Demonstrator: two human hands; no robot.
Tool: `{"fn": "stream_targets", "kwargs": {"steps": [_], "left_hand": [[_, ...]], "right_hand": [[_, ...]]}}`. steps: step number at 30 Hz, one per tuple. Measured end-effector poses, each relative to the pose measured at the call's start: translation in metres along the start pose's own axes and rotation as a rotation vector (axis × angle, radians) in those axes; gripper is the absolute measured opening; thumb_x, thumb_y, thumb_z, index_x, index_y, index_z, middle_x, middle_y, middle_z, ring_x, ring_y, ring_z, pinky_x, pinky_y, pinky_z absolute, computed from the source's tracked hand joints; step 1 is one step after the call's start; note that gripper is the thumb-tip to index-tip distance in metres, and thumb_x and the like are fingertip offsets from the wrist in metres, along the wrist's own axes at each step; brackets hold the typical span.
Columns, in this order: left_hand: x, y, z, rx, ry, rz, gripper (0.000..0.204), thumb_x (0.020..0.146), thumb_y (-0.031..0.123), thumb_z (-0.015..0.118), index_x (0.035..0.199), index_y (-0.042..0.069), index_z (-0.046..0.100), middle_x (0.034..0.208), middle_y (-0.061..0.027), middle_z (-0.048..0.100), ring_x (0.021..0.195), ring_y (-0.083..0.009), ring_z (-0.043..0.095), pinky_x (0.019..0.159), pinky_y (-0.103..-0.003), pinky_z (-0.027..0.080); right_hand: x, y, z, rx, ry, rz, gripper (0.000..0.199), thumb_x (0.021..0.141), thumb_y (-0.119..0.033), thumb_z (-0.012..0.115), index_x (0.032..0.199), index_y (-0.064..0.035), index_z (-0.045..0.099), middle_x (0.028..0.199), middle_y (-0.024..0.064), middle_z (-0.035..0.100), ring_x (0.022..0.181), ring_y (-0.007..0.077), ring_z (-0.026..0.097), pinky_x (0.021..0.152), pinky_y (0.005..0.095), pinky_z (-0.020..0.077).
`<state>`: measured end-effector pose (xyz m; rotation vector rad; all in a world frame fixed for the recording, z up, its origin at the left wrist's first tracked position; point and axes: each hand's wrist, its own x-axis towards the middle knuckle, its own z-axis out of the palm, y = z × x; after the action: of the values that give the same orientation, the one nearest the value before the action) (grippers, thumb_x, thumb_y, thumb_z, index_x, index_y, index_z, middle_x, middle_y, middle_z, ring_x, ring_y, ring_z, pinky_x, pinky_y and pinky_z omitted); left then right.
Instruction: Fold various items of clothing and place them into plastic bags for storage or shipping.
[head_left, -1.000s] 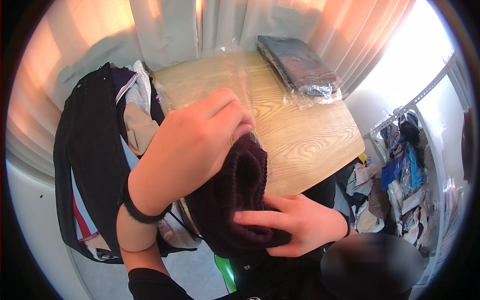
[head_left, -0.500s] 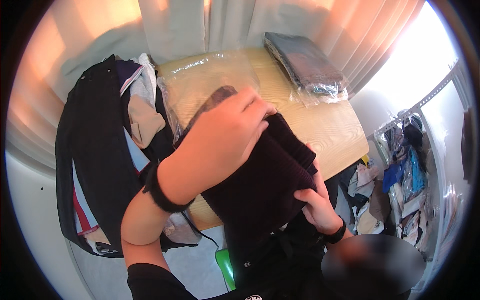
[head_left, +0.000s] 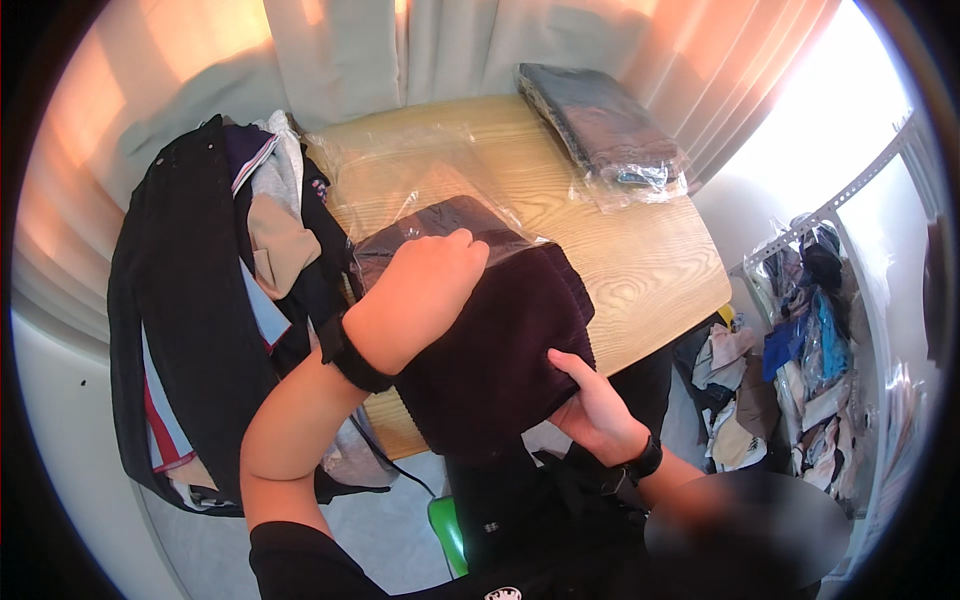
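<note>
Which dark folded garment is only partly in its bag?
The dark knit under both hands: its far end sits in the clear bag, the rest is bare. The bagged garment at the table's far corner is fully wrapped.

Folded garment (head_left: 500,350) under the left grip (head_left: 420,290), its far end in a plastic bag (head_left: 420,185) on the table (head_left: 650,260); right grip (head_left: 595,410) at its near edge; clothes pile (head_left: 210,300) to the left; bagged garment (head_left: 605,130) beyond, right.

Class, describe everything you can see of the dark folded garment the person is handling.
The dark folded garment looks like a thick maroon-black knit, folded into a rough rectangle. It lies tilted over the wooden table's near edge, its far end inside a clear plastic bag. The left hand presses on top; the right hand grips its lower corner.
</note>
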<state>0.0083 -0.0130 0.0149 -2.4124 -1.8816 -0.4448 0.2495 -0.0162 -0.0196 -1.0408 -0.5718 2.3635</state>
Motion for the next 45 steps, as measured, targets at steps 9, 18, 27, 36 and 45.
{"fn": "stream_targets", "kwargs": {"steps": [9, 18, 27, 36, 45], "left_hand": [[0.003, 0.007, -0.015, 0.250, 0.270, -0.154, 0.019, 0.075, 0.000, 0.058, 0.093, 0.004, 0.055, 0.089, -0.0097, 0.051, 0.089, -0.0252, 0.057, 0.067, -0.034, 0.051], [0.000, 0.010, -0.018, -0.041, 0.228, -0.150, 0.020, 0.075, -0.001, 0.056, 0.094, 0.002, 0.049, 0.088, -0.0145, 0.054, 0.083, -0.0341, 0.058, 0.069, -0.042, 0.049], [-0.005, 0.001, -0.059, -0.295, -0.238, -0.011, 0.036, 0.077, 0.018, 0.069, 0.107, 0.002, 0.056, 0.095, -0.0141, 0.060, 0.091, -0.0333, 0.060, 0.079, -0.037, 0.049], [0.005, 0.023, -0.064, -0.484, 0.774, 0.083, 0.054, 0.074, -0.002, 0.067, 0.126, 0.008, 0.054, 0.097, -0.0070, 0.060, 0.077, -0.0134, 0.062, 0.068, -0.025, 0.055], [0.008, 0.011, -0.049, -0.287, 0.533, 0.036, 0.055, 0.071, -0.001, 0.066, 0.124, 0.009, 0.056, 0.078, -0.0071, 0.053, 0.064, -0.0159, 0.056, 0.061, -0.027, 0.050]], "right_hand": [[0.039, -0.020, -0.012, 0.494, -0.235, -0.103, 0.025, 0.094, -0.011, 0.048, 0.115, 0.0018, 0.053, 0.111, 0.0104, 0.063, 0.101, 0.0227, 0.062, 0.092, 0.0363, 0.0514], [0.055, -0.030, -0.015, 0.475, -0.200, -0.372, 0.027, 0.096, -0.016, 0.042, 0.112, 0.0023, 0.054, 0.112, 0.0113, 0.063, 0.101, 0.0240, 0.062, 0.092, 0.0385, 0.0513], [0.045, 0.009, 0.015, -0.022, -0.179, -0.671, 0.044, 0.091, -0.003, 0.049, 0.135, -0.0042, 0.042, 0.134, 0.0106, 0.049, 0.123, 0.0249, 0.049, 0.104, 0.0388, 0.0396], [0.007, -0.013, 0.014, -0.987, -0.080, -1.171, 0.075, 0.077, 0.008, 0.067, 0.139, 0.0023, 0.023, 0.129, 0.0166, 0.047, 0.118, 0.0236, 0.050, 0.098, 0.0356, 0.0405], [-0.010, -0.055, 0.032, -1.433, -0.088, -1.303, 0.076, 0.061, 0.003, 0.068, 0.131, 0.0035, 0.040, 0.127, 0.0234, 0.046, 0.113, 0.0363, 0.053, 0.095, 0.0396, 0.0428]]}}
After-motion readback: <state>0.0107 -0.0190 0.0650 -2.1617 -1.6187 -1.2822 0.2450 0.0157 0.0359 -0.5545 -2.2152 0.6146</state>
